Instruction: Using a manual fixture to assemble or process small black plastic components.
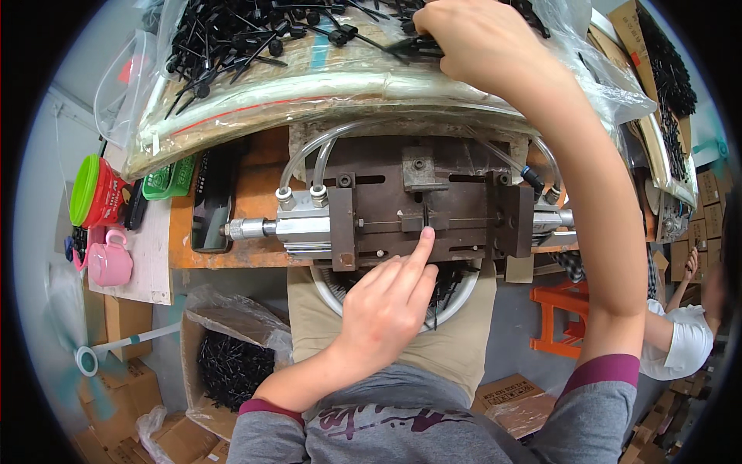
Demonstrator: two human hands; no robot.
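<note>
My left hand (386,309) is over the middle of a dark metal clamping fixture (456,203). Its index finger is stretched out, the tip touching a small black strip (426,210) in the centre slot, and the other fingers are loosely bent. Beyond the fixture, my right hand (471,35) reaches into a heap of black plastic cable ties (247,35) with thick heads. Its fingers are curled down among the ties, hiding whatever is between them. The heap lies on a plastic-covered tray (286,106).
Air cylinders (303,232) with clear hoses flank the fixture. A white-rimmed basin (328,292) with black ties sits on my lap. At left are a pink mug (110,259) and a box of black ties (232,371); at right, an orange stool (558,317) and another person (680,340).
</note>
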